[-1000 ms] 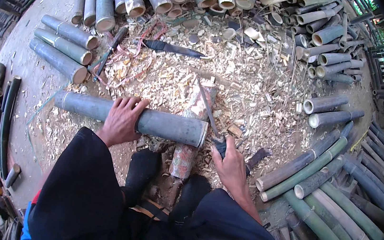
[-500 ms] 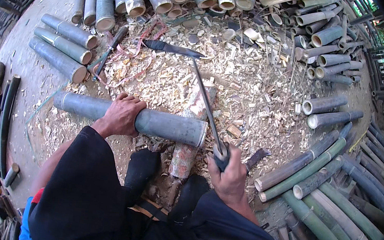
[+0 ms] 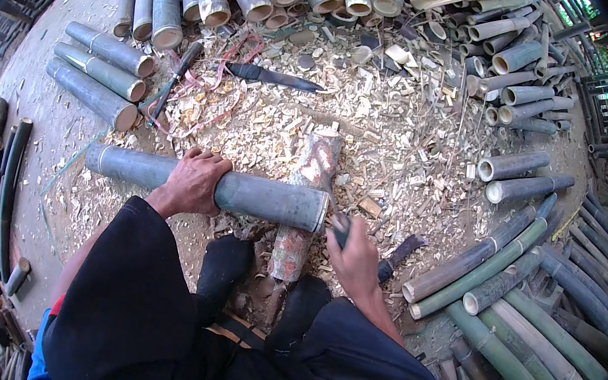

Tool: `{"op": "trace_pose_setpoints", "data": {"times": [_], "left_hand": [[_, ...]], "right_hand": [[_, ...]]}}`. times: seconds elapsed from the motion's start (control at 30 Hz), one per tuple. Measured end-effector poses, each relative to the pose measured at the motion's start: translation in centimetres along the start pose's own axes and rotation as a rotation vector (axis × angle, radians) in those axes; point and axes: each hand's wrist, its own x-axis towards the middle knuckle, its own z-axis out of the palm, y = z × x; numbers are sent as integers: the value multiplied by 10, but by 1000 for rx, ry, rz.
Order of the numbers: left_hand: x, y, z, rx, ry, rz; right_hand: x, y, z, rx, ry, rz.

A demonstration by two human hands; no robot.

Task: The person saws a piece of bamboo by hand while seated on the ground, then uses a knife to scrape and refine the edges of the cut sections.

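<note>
A thick grey-green bamboo section (image 3: pixel 269 198) lies crosswise, its right end resting on a mottled log (image 3: pixel 289 249). My left hand (image 3: pixel 195 183) grips it from above near its middle, fingers curled over the far side. Just beyond the cut right end, my right hand (image 3: pixel 356 261) is closed around the dark handle of a long knife (image 3: pixel 341 229). Its blade is smeared by motion and mostly lost to sight beside the bamboo's end. Another dark blade (image 3: pixel 404 255) lies on the ground just right of that hand.
Pale wood chips (image 3: pixel 399 156) cover the ground ahead. A dark-handled knife (image 3: pixel 276 77) lies among them, near a pink strip (image 3: pixel 219 77). Cut bamboo pieces (image 3: pixel 109 75) lie at left; more bamboo lines the far side and right. My dark-covered feet (image 3: pixel 226 264) flank the log.
The knife in my right hand has swung down from pointing far ahead, its blade now blurred near the bamboo's end. My left hand and the bamboo stay in place.
</note>
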Motion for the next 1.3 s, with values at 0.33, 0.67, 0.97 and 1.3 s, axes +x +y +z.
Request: {"op": "trace_pose_setpoints", "data": {"times": [0.33,0.67,0.97,1.3], "left_hand": [[-23,-2,1,-9,78,-57],[-30,-7,4,8,71,-75],[-24,6,4,6,133,-63],[-15,2,17,3,144,-17]], "right_hand": [[-3,-31,-15,158,224,-319],[1,-47,-16,179,123,-171],[12,-32,-18,27,-112,76],[6,21,0,-49,-188,201]]}}
